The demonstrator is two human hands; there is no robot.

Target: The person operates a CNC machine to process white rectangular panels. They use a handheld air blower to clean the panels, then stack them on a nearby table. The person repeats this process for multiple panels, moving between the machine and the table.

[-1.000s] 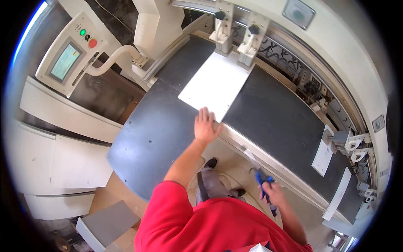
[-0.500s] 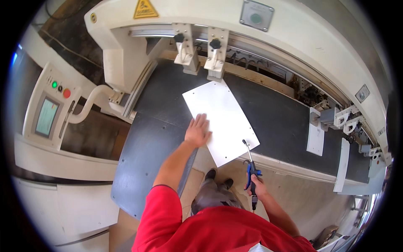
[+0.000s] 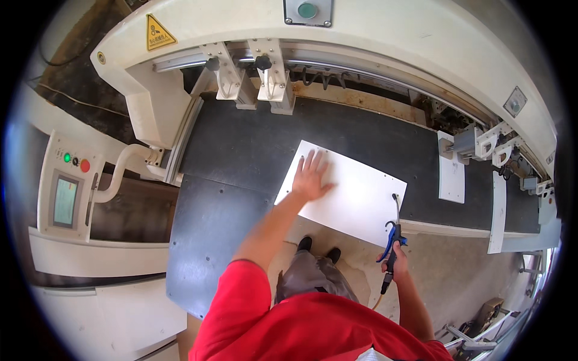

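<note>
A white rectangular panel (image 3: 355, 189) with small dark holes near its edges lies askew on the dark machine table (image 3: 241, 144), its near part jutting past the table's front edge. Flat on the panel's left end rests my left hand (image 3: 311, 176), fingers spread. My right hand (image 3: 394, 263) is wrapped round the grip of a blue and black air blow gun (image 3: 392, 243), with a hose at its lower end. The gun's bent nozzle points at the panel's right end, its tip over the surface; whether it touches, I cannot tell.
A cream machine beam (image 3: 385, 30) arches over the table, with two clamps (image 3: 274, 81) hanging at left. At right, narrow white strips (image 3: 450, 171) lie beneath more clamps. A control panel with a screen (image 3: 65, 201) stands left. A grey side table (image 3: 211, 240) adjoins in front.
The white panel has turned counterclockwise and lies more crosswise, away from the clamps. My left hand has moved up and right onto its left end. The blow gun has shifted right.
</note>
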